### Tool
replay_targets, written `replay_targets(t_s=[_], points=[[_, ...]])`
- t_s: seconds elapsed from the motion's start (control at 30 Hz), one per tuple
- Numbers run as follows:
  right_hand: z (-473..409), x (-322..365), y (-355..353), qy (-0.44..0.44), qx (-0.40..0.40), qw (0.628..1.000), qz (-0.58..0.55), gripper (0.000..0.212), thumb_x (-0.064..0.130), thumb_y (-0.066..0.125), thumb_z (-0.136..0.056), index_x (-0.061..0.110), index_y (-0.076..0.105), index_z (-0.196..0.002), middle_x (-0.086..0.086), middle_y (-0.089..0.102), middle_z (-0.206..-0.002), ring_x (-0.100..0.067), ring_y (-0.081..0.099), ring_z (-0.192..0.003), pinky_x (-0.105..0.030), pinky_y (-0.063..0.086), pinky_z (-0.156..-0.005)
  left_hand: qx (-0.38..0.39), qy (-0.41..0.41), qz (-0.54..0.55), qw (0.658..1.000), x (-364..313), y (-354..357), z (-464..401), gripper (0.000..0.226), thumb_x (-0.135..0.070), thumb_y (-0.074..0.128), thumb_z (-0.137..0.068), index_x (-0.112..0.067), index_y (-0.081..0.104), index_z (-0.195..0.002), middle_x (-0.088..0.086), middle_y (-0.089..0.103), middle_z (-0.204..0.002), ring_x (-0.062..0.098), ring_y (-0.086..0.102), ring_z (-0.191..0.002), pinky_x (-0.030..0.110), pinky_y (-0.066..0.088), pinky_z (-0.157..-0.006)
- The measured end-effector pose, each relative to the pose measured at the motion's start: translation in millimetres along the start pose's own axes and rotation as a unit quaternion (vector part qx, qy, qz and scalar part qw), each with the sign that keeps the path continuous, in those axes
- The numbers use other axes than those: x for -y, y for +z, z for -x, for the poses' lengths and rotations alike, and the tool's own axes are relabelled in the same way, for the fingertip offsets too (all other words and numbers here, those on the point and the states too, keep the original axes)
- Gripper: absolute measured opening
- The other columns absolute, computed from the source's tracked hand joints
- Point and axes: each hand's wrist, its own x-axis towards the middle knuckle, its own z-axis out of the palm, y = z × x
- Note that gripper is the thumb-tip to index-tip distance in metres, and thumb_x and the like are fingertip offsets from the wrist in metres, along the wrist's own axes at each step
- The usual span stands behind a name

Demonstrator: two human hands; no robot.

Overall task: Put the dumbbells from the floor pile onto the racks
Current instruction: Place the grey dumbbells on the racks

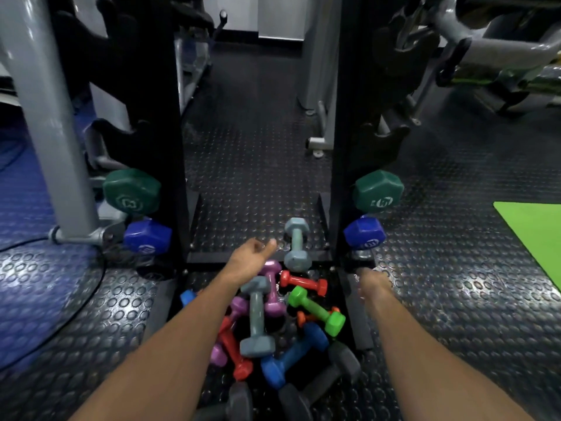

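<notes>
My left hand [252, 258] reaches forward over the far edge of the pile, its grip loosely curled and clamped on nothing, just short of the grey dumbbell [297, 244] that lies across the rack's base bar [258, 256]. My right hand [372, 282] is low beside the right rack [349, 147]; it is blurred, so I cannot tell whether its grip is apart or together, and nothing shows in it.

The dumbbells to be moved lie in a heap on the floor between my forearms: a second grey one [257, 317], purple [272, 287], red [303, 282], green [317, 309], blue [293, 355] and dark ones [324, 378] nearest me, crossed over each other.

To do this step well, I judge I should take the lone grey dumbbell by its handle, wrapping fully round it, since it sits free of the tangle and lifts without disturbing the rest. Pulling from the heap's middle could make others roll.

Each upright already carries a green dumbbell [132, 191] above a blue one [147, 237] on the left rack [164, 132], and a matching pair on the right. The floor [258, 147] is dark studded rubber, with a green mat [537, 235] at right and a grey machine post [45, 117] at left.
</notes>
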Motion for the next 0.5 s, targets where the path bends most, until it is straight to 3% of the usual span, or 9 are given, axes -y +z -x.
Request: replay_targets(t_s=[0.07,0.27,0.4,0.5], points=[[39,5,10,-0.009,0.06,0.998,-0.001,0.012,0.016,0.062,-0.086,0.004,0.063,-0.081,-0.014,0.059,-0.072,-0.027,0.055,-0.059,-0.031,0.041,-0.055,-0.001,-0.02,0.003,1.0,14,0,0,0.072,-0.074,0.047,-0.094,-0.015,0.059,-0.135,0.005,0.061,-0.136,0.021,0.058,-0.119,0.036,0.044,-0.095],[66,5,37,-0.039,0.201,0.974,0.095,0.012,0.022,0.058,-0.101,0.013,0.067,-0.101,-0.01,0.062,-0.087,-0.019,0.05,-0.067,-0.028,0.035,-0.061,-0.031,-0.049,-0.024,0.998,49,-11,-1,0.065,-0.066,0.053,-0.096,-0.01,0.063,-0.126,0.009,0.067,-0.122,0.025,0.061,-0.112,0.036,0.048,-0.096],[65,2,52,-0.066,0.207,0.968,0.125,0.013,0.023,0.057,-0.102,0.015,0.065,-0.095,-0.008,0.061,-0.087,-0.017,0.049,-0.066,-0.026,0.032,-0.058,-0.055,-0.075,-0.011,0.996,78,-28,-4,0.056,-0.068,0.057,-0.093,-0.014,0.065,-0.104,0.009,0.069,-0.1,0.029,0.066,-0.095,0.039,0.052,-0.089],[64,0,59,-0.075,0.216,0.962,0.15,0.016,0.026,0.058,-0.102,0.013,0.067,-0.101,-0.011,0.064,-0.091,-0.02,0.052,-0.07,-0.026,0.033,-0.059,-0.067,-0.094,-0.011,0.993,96,-38,0,0.058,-0.071,0.058,-0.09,-0.015,0.064,-0.104,0.013,0.07,-0.103,0.028,0.068,-0.092,0.042,0.056,-0.091]])
